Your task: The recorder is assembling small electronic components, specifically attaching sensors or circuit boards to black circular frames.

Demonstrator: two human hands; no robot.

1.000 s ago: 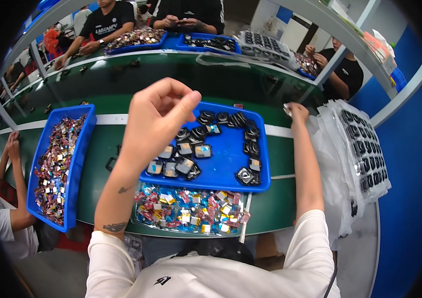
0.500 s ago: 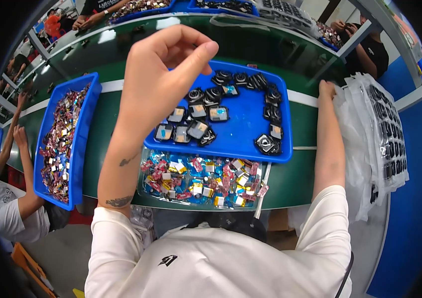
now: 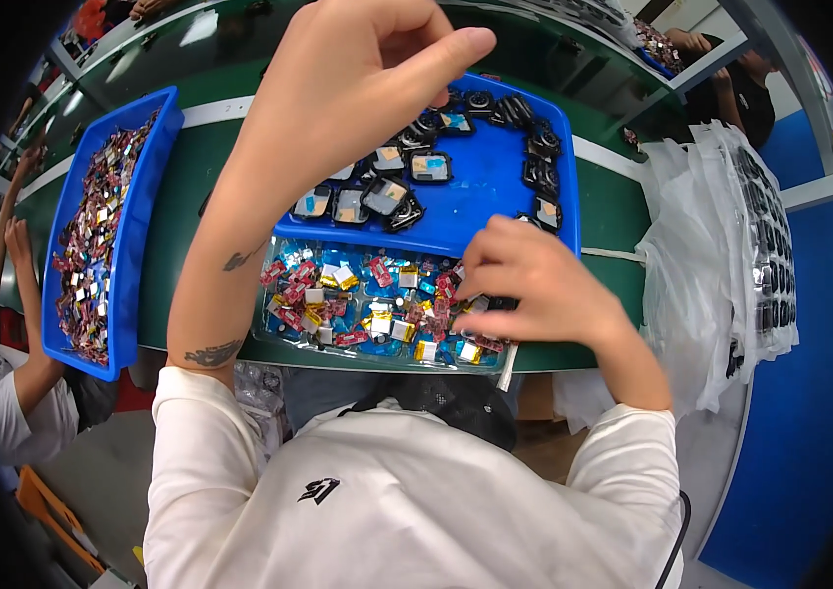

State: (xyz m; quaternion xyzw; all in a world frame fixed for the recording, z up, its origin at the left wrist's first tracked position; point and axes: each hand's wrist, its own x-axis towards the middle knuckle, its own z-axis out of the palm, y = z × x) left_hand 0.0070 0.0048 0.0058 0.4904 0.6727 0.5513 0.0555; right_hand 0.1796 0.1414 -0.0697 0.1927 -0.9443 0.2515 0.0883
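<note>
My left hand (image 3: 377,59) is raised over the left part of a blue tray (image 3: 456,236), its fingers curled and thumb stretched to the right; whatever it may pinch is hidden. In that tray lie several black square device casings (image 3: 429,167), some with grey and tan faces showing. My right hand (image 3: 544,285) is over the right end of a clear plastic tray (image 3: 289,339), fingers bent down and slightly blurred. A small black piece (image 3: 502,303) shows between its thumb and fingers. The clear tray holds several red circuit boards (image 3: 350,338) with silver-and-yellow battery cells (image 3: 403,330).
A long blue bin (image 3: 127,294) full of similar small parts stands at the left, near another person's arms (image 3: 19,265). Stacked clear trays of black casings (image 3: 770,245) with white plastic sheeting (image 3: 681,255) are at the right. A small part (image 3: 630,139) lies on the green table (image 3: 613,221).
My right hand has come from the table's far right to the clear tray, with a black piece now showing in it. My left hand is higher and further right in the view.
</note>
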